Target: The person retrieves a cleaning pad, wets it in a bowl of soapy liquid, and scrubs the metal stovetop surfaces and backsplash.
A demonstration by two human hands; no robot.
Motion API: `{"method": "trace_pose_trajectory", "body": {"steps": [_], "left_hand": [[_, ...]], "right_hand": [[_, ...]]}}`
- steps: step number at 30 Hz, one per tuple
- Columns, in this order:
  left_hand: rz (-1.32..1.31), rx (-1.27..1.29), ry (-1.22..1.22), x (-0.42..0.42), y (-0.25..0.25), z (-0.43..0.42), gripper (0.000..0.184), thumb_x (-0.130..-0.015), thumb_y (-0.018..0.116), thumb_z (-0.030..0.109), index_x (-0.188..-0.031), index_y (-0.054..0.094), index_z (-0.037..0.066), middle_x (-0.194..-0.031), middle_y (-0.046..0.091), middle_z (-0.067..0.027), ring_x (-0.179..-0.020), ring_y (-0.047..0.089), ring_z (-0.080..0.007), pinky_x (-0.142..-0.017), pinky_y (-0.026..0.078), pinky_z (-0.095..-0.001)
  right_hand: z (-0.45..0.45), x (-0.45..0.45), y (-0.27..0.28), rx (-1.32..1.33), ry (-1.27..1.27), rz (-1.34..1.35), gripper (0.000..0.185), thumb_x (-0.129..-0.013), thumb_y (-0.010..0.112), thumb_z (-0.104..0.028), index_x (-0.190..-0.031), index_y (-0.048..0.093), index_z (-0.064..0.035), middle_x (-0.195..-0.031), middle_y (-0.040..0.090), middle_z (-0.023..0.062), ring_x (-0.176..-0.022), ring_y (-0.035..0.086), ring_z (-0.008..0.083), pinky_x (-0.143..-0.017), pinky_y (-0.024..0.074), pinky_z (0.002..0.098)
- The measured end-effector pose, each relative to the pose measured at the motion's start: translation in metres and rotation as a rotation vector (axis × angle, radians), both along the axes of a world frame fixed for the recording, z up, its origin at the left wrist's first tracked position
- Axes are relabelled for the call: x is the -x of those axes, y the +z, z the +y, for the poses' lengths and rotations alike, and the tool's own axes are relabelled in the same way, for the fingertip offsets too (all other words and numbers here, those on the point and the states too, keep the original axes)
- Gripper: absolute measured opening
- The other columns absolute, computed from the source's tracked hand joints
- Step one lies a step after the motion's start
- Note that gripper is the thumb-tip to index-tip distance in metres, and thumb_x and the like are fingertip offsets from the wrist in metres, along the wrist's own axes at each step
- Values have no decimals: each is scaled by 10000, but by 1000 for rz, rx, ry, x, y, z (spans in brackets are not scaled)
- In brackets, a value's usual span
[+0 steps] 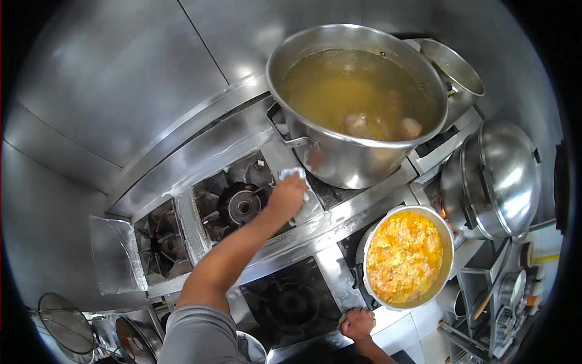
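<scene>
My left hand (287, 195) reaches over the stove, its fingers closed on a white cloth (292, 173) pressed against the wet steel strip (310, 209) between the burners. Whitish suds streak the steel around it. Just beyond stands a large stockpot (357, 159) of yellowish broth, with pale lumps at the surface. My right hand (357, 323) is closed at the stove's front edge; what lies under its fingers, if anything, is hard to make out. Close to that hand sits a pot (447, 267) of orange-yellow chunky food (405, 258).
Open burners (244, 206) lie left of my left hand, and a dark burner (294, 305) is nearer me. At right are a lidded steel pot (509, 176), a visible flame (443, 213) and a utensil rack (485, 285). A mesh strainer (65, 323) is at lower left.
</scene>
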State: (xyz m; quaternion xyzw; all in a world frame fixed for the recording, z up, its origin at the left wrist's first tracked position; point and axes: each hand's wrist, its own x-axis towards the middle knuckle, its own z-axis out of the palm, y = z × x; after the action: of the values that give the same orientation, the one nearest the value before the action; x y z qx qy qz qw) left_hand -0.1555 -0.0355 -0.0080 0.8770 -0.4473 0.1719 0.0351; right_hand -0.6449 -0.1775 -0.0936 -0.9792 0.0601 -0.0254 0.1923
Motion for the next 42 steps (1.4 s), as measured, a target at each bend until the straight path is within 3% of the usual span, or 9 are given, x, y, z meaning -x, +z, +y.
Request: {"method": "trace_pose_trajectory", "body": {"steps": [3,6,11,15,22,25,30,33,42], "left_hand": [[237,-80,324,-60,11,7,163,-883,581,80,-968,692,-6,-1046,691,-198,-954,702,-345,-784,606,-450],[412,-98,232,-25,35,-13,182,-822,590,25,-959,692,-38,-981,697,-234,-934,704,-381,-833,591,-478],[154,166,-108,58,-9,-2,141,-840,585,58,-895,707,13,-1048,690,-181,-993,699,-326,-862,576,-463],[349,58,52,-45,22,20,187,-828,577,31,-969,696,-4,-1051,686,-199,-996,693,-347,-846,582,-452],[198,127,113,147,-12,-21,296,-824,594,27,-1108,674,-2,-1276,639,-241,-1078,672,-363,-977,513,-525],[240,140,-38,80,-18,-3,273,-846,575,20,-1103,663,-1,-1193,656,-250,-1029,681,-375,-912,545,-516],[446,81,424,35,-6,-11,205,-917,522,40,-1044,672,-16,-1188,621,-249,-1026,685,-386,-808,605,-483],[204,299,380,129,-27,-23,284,-853,578,23,-1116,683,-7,-1345,565,-324,-1070,678,-434,-880,583,-485],[406,410,487,127,-10,-33,363,-782,586,-65,-1137,647,-27,-1216,626,-263,-1091,644,-432,-924,544,-505]], "right_hand": [[1,5,-10,19,-3,35,143,-641,605,-285,-702,589,-157,-758,579,51,-754,559,286,-681,385,477],[1,-3,5,6,4,-75,130,-631,607,-256,-680,555,-148,-735,565,65,-708,549,303,-657,375,484],[2,-4,5,-42,5,-153,123,-625,598,-235,-676,547,-135,-719,550,76,-682,535,318,-645,371,492],[4,-3,9,-11,7,-103,121,-624,597,-233,-683,559,-134,-727,557,73,-688,541,315,-650,376,491],[4,-3,10,-16,10,-133,119,-628,604,-225,-696,563,-136,-745,557,70,-713,548,308,-664,381,485],[4,1,3,-32,12,-148,123,-629,608,-226,-700,564,-136,-756,562,71,-730,550,307,-676,386,480],[3,0,6,9,10,-74,133,-658,605,-258,-722,592,-141,-801,595,64,-776,576,299,-726,411,470],[3,0,2,-6,17,-71,143,-661,607,-255,-733,595,-132,-810,599,72,-778,577,308,-731,418,476],[2,2,0,-13,31,-110,147,-650,594,-243,-731,560,-124,-793,581,91,-759,565,330,-690,402,494]]}}
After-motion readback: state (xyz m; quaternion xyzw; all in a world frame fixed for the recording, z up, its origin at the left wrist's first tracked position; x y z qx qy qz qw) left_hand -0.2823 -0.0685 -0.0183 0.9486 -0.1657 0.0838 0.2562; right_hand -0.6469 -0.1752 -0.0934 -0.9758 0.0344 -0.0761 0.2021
